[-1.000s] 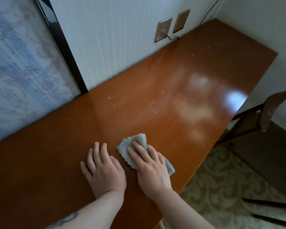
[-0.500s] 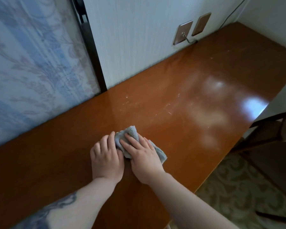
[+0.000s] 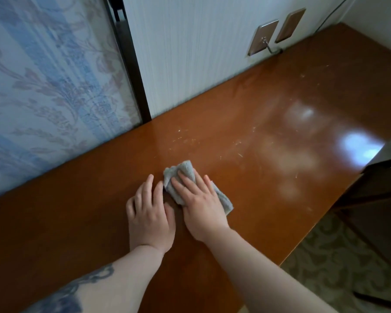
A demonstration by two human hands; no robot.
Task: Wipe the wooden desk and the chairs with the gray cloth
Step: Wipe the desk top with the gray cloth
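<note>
Head view: left hand point(image 3: 150, 216) flat on the desk point(image 3: 72, 222), fingers straight and close together. Right hand point(image 3: 201, 210) just beside it, fingers slightly spread, pressing the gray cloth point(image 3: 185, 171) flat on the desk near its middle. Pale specks point(image 3: 185, 138) on the wood farther out. Dark chair point(image 3: 379, 188) at the right edge. Wall plates point(image 3: 263, 37) far right.

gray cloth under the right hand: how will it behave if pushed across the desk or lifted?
The gray cloth is bunched and folded under the flat right hand, so it is probably soft and would droop if lifted. The wooden desk is glossy, with glare, so the cloth should slide easily. Pushed by one edge alone, it would likely crumple rather than travel flat.
</note>
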